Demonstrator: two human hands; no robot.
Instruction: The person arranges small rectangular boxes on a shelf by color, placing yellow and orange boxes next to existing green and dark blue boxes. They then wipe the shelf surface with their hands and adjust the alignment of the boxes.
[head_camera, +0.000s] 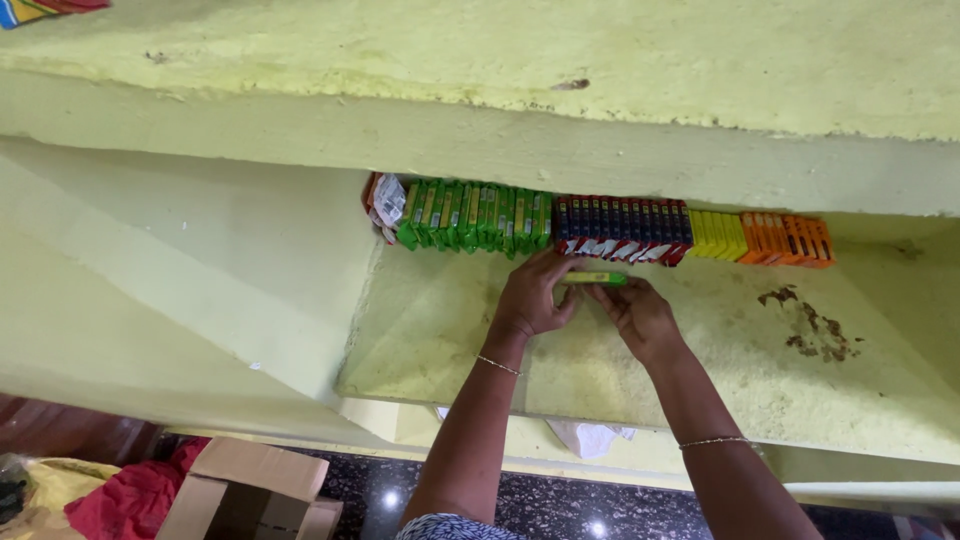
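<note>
Both hands, left (532, 296) and right (640, 315), grip a slim green-and-yellow packet (594, 279) between their fingertips.

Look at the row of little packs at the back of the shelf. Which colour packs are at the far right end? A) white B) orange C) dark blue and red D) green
B, since the orange packs close the right end of the row, next to the yellow packs, while the green packs sit near the left end of the shelf.
</note>
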